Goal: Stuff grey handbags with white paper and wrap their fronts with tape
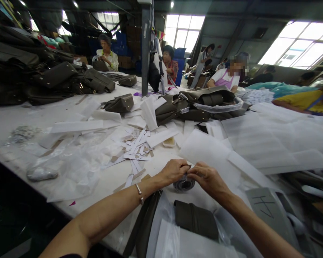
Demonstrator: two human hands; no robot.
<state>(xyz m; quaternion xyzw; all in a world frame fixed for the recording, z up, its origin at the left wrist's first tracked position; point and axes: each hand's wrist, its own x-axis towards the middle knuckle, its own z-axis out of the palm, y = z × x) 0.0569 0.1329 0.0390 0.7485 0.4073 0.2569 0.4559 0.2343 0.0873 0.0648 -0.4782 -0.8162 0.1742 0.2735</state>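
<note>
My left hand [174, 171] and my right hand [206, 176] meet at the near middle of the white table [13, 122], both with fingers pinched together on a small grey roll of tape [183, 184]. A silver bracelet [139, 192] sits on my left wrist. Just below the hands lies a dark olive wallet-like piece [196, 219] on clear plastic. A dark strap or bag edge [142, 225] hangs by my left forearm.
Paper strips [136, 147] and foam sheets [261, 143] litter the table, with crumpled plastic film [70, 168] at left. Olive handbags [199, 102] lie mid-table, more bags [43, 75] are piled far left. Several people sit along the far side. A grey card [266, 208] lies right.
</note>
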